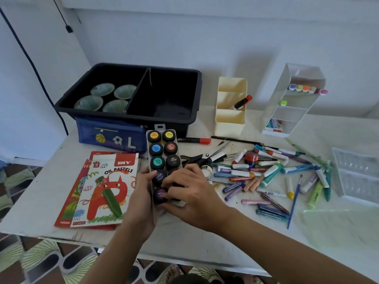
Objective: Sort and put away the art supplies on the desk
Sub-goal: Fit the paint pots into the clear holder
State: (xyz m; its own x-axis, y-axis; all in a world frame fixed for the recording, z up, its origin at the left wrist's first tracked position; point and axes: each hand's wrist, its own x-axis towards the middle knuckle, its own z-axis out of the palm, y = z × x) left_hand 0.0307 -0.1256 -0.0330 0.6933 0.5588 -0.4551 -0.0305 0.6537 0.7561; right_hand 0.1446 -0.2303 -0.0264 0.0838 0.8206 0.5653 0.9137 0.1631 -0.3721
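Note:
A long clear tray of poster paint pots (164,148) with black lids lies in the middle of the white desk (41,181). My left hand (141,193) grips the tray's near left edge. My right hand (188,189) covers the near right pots, its fingers curled around one pot there. A pile of markers, crayons and pens (272,177) is scattered to the right. Scissors (194,158) lie just behind my right hand. An oil pastels box (106,187) lies to the left.
A black divided bin (178,117) with several bowls stands at the back, a blue pencil case (110,136) leaning on it. A cream organiser (229,121), a white shelf organiser (291,105) and a clear plastic tray (359,177) stand to the right.

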